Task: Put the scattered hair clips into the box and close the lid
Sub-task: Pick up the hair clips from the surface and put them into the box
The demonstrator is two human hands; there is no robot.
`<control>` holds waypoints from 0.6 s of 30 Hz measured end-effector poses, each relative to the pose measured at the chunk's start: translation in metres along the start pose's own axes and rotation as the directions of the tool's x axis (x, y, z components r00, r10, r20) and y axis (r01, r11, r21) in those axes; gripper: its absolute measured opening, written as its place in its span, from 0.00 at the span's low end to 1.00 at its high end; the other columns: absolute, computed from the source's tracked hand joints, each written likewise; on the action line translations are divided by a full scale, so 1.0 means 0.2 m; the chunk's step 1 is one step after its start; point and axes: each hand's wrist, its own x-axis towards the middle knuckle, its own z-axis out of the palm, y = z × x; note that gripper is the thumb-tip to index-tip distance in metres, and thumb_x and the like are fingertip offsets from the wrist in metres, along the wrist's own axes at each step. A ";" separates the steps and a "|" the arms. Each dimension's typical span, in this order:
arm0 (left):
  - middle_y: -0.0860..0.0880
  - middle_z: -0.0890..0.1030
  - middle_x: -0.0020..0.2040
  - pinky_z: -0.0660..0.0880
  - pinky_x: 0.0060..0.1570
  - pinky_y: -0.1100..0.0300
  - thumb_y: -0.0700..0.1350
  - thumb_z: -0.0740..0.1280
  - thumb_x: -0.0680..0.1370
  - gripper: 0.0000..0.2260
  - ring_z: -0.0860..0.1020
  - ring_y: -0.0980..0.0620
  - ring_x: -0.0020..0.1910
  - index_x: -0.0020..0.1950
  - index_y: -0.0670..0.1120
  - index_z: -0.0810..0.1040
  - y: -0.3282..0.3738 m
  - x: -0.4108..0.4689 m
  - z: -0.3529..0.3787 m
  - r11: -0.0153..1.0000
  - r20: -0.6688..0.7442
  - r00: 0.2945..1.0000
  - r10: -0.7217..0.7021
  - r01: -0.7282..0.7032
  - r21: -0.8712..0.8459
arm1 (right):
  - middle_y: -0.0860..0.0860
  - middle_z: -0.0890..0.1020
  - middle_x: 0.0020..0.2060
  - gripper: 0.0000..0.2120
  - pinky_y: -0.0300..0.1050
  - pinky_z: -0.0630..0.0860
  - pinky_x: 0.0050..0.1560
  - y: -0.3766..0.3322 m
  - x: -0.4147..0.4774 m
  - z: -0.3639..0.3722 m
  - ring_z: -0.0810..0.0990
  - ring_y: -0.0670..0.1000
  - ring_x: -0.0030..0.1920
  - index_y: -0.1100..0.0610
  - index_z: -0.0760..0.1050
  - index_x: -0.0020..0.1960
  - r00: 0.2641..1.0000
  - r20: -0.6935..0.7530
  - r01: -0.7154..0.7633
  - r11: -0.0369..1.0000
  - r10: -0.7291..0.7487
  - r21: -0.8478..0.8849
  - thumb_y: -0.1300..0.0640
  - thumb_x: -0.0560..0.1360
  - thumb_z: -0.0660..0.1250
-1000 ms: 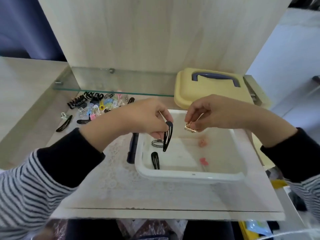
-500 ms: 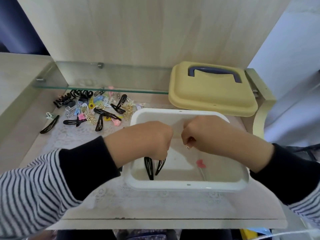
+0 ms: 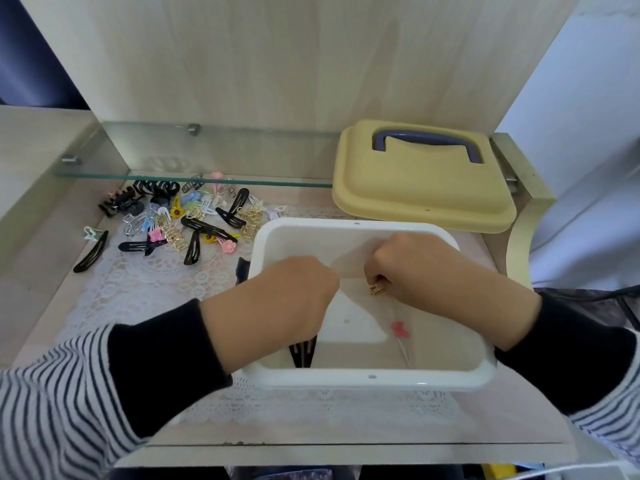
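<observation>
Two hands are lowered into the box [image 3: 360, 379] for release: right hand [image 3: 412, 268] pinches a gold clip [image 3: 378, 289]; left hand [image 3: 298, 292], at 9 o'clock, has fingers hidden.

Head view, steeply down, close over box [image 3: 372, 377]

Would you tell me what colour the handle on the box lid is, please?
The handle is dark purplish-blue, on a pale yellow lid; the head view shows it.
</observation>
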 end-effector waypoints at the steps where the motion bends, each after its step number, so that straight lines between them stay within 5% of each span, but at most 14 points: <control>1: 0.45 0.75 0.62 0.73 0.58 0.57 0.40 0.61 0.80 0.13 0.75 0.47 0.59 0.64 0.45 0.74 0.00 0.00 0.00 1.000 -0.002 1.000 0.002 -0.002 0.004 | 0.48 0.79 0.49 0.13 0.47 0.78 0.48 0.00 0.00 0.00 0.80 0.54 0.49 0.46 0.77 0.56 1.000 0.002 -0.007 1.000 0.007 -0.006 0.60 0.75 0.62; 6: 0.48 0.76 0.61 0.73 0.59 0.53 0.45 0.62 0.80 0.13 0.74 0.47 0.60 0.64 0.48 0.72 -0.04 -0.03 -0.01 0.997 -0.022 1.000 0.009 -0.010 -0.070 | 0.47 0.77 0.58 0.15 0.42 0.72 0.48 0.01 -0.06 -0.08 0.77 0.52 0.56 0.43 0.73 0.63 0.998 0.008 -0.067 0.993 0.066 0.101 0.55 0.79 0.60; 10: 0.53 0.76 0.58 0.73 0.57 0.55 0.50 0.59 0.81 0.11 0.73 0.52 0.59 0.62 0.54 0.73 -0.08 -0.13 -0.04 0.980 -0.288 0.957 0.014 -0.071 -0.187 | 0.45 0.79 0.56 0.14 0.44 0.75 0.52 0.01 -0.15 -0.19 0.77 0.49 0.56 0.44 0.74 0.63 0.992 -0.047 -0.099 0.961 0.115 0.260 0.51 0.78 0.61; 15: 0.59 0.81 0.49 0.77 0.41 0.56 0.51 0.59 0.77 0.11 0.80 0.56 0.47 0.54 0.57 0.78 -0.18 -0.29 -0.04 0.967 -0.701 0.710 -0.061 -0.134 -0.219 | 0.42 0.81 0.52 0.11 0.43 0.76 0.54 -0.09 -0.20 -0.31 0.78 0.42 0.49 0.46 0.78 0.59 0.946 -0.258 -0.036 0.854 0.196 0.518 0.52 0.77 0.64; 18: 0.59 0.81 0.50 0.76 0.44 0.57 0.49 0.59 0.77 0.11 0.79 0.57 0.49 0.54 0.56 0.79 -0.30 -0.34 0.00 0.949 -0.798 0.568 -0.202 -0.087 -0.303 | 0.44 0.81 0.48 0.09 0.40 0.76 0.51 -0.21 -0.18 -0.38 0.78 0.41 0.45 0.51 0.79 0.55 0.839 -0.465 0.100 0.760 0.282 0.643 0.58 0.76 0.65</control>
